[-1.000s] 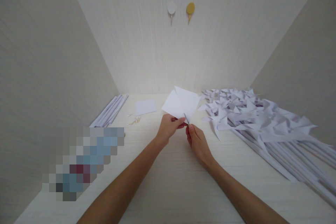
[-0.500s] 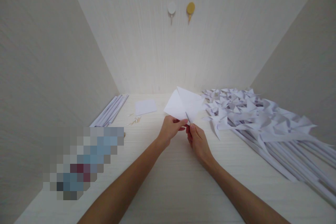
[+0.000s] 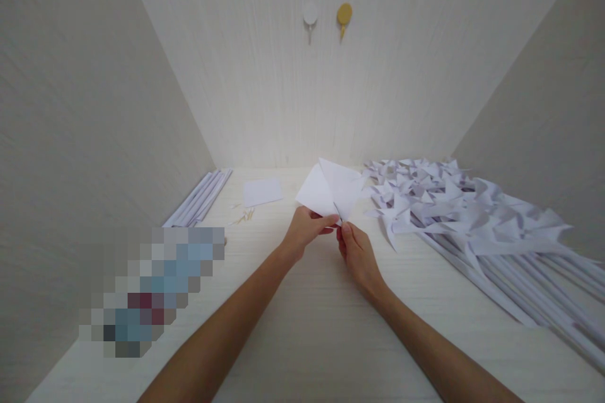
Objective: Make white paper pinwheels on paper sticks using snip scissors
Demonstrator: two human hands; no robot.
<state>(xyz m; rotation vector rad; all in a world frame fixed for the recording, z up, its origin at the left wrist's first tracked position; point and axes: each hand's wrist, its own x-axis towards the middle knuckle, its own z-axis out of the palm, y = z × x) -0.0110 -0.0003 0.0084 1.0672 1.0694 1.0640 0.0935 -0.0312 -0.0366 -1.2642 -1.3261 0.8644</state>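
While left fingers (image 3: 328, 221) pinch smooth, creased paper (image 3: 326, 190), right fingers (image 3: 348, 231) clasp a slender tool (image 3: 337, 210)

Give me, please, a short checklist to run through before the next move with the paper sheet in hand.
1. Left hand grips the paper sheet at its near edge: ok.
2. Right hand holds the thin dark tool, which lies against the sheet: ok.
3. Left hand's fingers well clear of the tool: not ok, a fingertip is right beside it.
4. Sheet's right corner clear of the paper pinwheels: cannot tell, they overlap in view.
5. Spare paper apart from the held sheet: ok, to its left.
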